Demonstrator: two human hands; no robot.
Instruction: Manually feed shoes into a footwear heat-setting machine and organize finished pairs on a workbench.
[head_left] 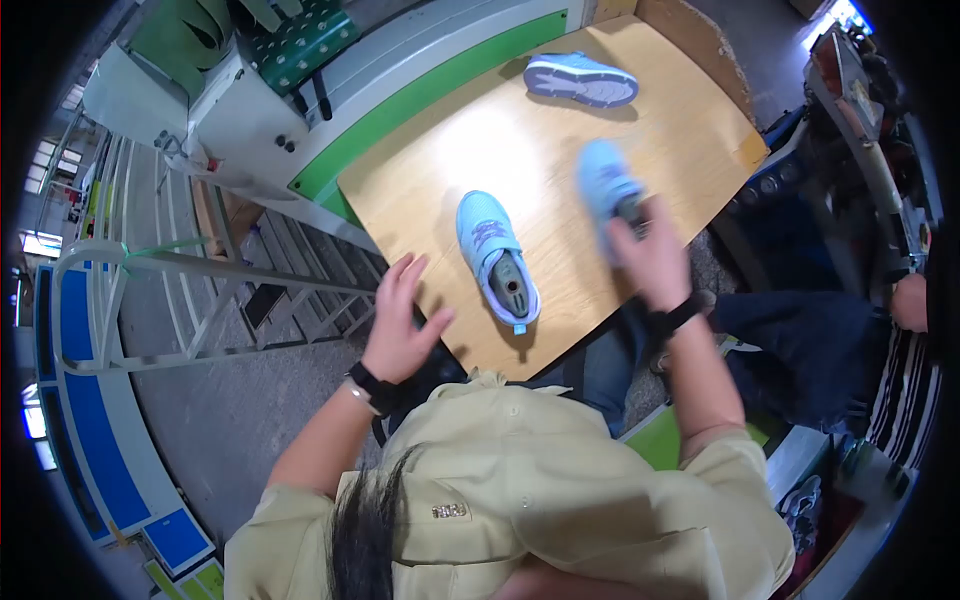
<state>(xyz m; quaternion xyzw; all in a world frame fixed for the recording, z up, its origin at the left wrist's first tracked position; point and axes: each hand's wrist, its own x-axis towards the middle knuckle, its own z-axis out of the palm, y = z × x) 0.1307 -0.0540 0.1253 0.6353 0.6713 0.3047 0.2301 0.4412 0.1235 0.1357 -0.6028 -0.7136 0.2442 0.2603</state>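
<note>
A light-blue sneaker (pixel 492 252) stands upright mid-table, toe pointing away from me, with a dark shoe last (pixel 509 285) inside its opening. To its right is a second light-blue sneaker (pixel 605 182), smeared by motion, with something dark in its opening. My right hand (pixel 655 262) grips this one at the heel end, thumb on its left side. My left hand (pixel 397 322) hovers by the table's left edge, fingers apart and holding nothing. A third light-blue sneaker (pixel 580 80) lies on its side at the far end, its pale sole facing me.
The wooden tabletop (pixel 430 170) abuts a green-edged machine frame (pixel 420 95) on its far left side. A metal rack (pixel 210 275) stands to the left. On the right, another person's hand (pixel 909 302) and dark-trousered legs (pixel 800 345) are close to the table.
</note>
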